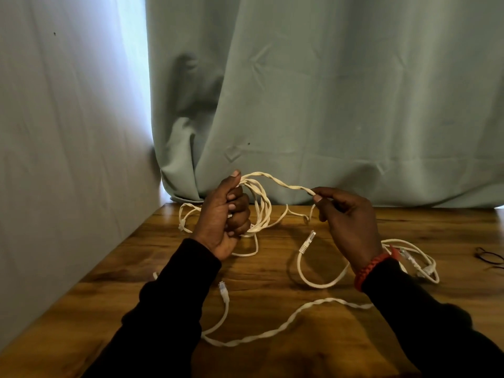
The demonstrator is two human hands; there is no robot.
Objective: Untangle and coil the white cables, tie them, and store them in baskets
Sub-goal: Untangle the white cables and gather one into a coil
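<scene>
My left hand (225, 214) grips a bundle of loops of a white flat cable (263, 211), held upright above the wooden table (272, 358). From the bundle a twisted length of the cable runs right to my right hand (347, 222), which pinches it between thumb and finger. More white cable lies loose on the table: a twisted run (275, 332) near the front with a plug (223, 289), a loop with another plug (306, 242) in the middle, and a small tangle (420, 261) behind my right wrist. No basket is in view.
A pale green curtain (327, 105) hangs behind the table's far edge. A grey wall (68, 132) runs along the table's left side. A pair of dark glasses (489, 259) lies at the right edge of the view.
</scene>
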